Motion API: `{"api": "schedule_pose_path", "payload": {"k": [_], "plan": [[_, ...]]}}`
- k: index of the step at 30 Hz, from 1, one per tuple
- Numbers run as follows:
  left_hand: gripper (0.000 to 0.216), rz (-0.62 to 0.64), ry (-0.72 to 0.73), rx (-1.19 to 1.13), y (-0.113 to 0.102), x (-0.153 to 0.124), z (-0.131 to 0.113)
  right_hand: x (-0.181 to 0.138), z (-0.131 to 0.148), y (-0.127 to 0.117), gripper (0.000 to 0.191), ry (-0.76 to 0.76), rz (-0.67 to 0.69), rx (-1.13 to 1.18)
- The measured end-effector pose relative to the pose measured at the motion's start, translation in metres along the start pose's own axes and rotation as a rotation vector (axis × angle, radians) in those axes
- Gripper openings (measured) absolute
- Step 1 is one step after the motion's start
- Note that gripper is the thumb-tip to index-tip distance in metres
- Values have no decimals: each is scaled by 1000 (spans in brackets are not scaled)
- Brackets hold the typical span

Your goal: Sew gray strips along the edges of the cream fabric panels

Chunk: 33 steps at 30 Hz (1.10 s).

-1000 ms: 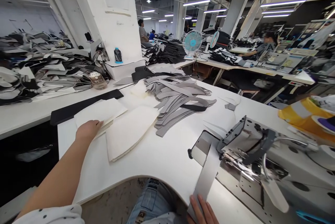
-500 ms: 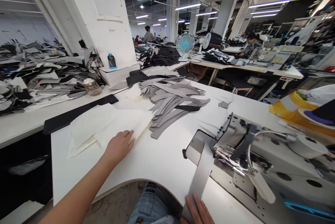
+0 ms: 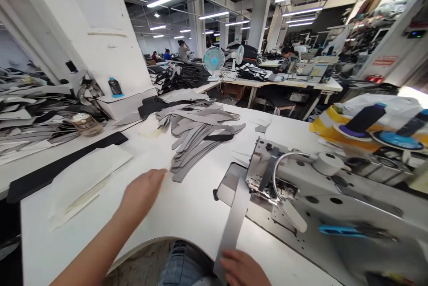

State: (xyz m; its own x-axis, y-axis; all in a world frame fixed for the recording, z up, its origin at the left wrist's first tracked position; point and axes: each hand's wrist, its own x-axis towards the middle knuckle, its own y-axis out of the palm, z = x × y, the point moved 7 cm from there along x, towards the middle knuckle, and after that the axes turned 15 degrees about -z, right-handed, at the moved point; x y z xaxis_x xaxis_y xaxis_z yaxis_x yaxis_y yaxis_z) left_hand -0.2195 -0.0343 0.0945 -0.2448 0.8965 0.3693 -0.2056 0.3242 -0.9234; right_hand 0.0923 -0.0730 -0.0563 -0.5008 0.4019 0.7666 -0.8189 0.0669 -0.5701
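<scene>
My left hand (image 3: 143,190) reaches over the table with its fingers closed, pinching the edge of a thin white sheet (image 3: 147,150). Left of it lies a stack of white sheets (image 3: 83,183). Near the table's front edge, my right hand (image 3: 244,267) has its fingers curled over the lower end of a grey fabric strip (image 3: 233,214). The strip's far end lies at the needle area of the sewing machine (image 3: 281,179). Beyond my left hand, a pile of grey strips (image 3: 197,139) is heaped, with a black strip among them.
A long black piece (image 3: 67,165) lies along the left edge. Blue-handled snips (image 3: 344,231) rest on the machine. Thread cones (image 3: 364,121) stand at right, near a yellow bag (image 3: 323,125). A fan (image 3: 214,61) and other people are farther back.
The view has turned to the right. My left hand has drawn a white sheet away from the stack. My right hand's fingers have curled further round the grey strip.
</scene>
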Motion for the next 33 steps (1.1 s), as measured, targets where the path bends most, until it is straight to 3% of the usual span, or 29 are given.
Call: {"api": "schedule_pose_path", "payload": {"k": [3,5,8,10,12,14,15,17,19,21,26,29,33], "plan": [[61,148,368,-158,0,-25,-102,32,-15,-19,42,206,-53,-176],[66,305,594,-193,9,-56,-158,48,-21,-23,42,210,-50,-292],[65,522,791,-182,27,-99,-197,52,-33,-10,31,201,111,-329],[62,635,852,-287,33,-111,-201,44,-38,-4,17,222,198,-296],[49,752,851,-495,37,-105,-200,35,-37,-3,14,234,230,-272],[33,760,750,-666,45,-78,-199,30,-31,-4,16,221,223,-268],[34,703,677,-694,52,-59,-200,28,-28,-6,16,209,212,-273],[38,528,538,-635,69,-21,-204,27,-22,-8,14,179,182,-293],[58,456,480,-524,88,4,-213,27,-21,-7,10,162,171,-310],[68,508,490,-460,105,14,-225,27,-23,-5,8,170,181,-319],[35,613,527,-479,122,24,-236,27,-36,-1,13,251,175,-319],[26,686,440,-554,125,28,-231,34,-42,-3,18,295,184,-296],[41,767,280,-587,128,35,-225,44,-47,-9,35,315,215,-291]]}}
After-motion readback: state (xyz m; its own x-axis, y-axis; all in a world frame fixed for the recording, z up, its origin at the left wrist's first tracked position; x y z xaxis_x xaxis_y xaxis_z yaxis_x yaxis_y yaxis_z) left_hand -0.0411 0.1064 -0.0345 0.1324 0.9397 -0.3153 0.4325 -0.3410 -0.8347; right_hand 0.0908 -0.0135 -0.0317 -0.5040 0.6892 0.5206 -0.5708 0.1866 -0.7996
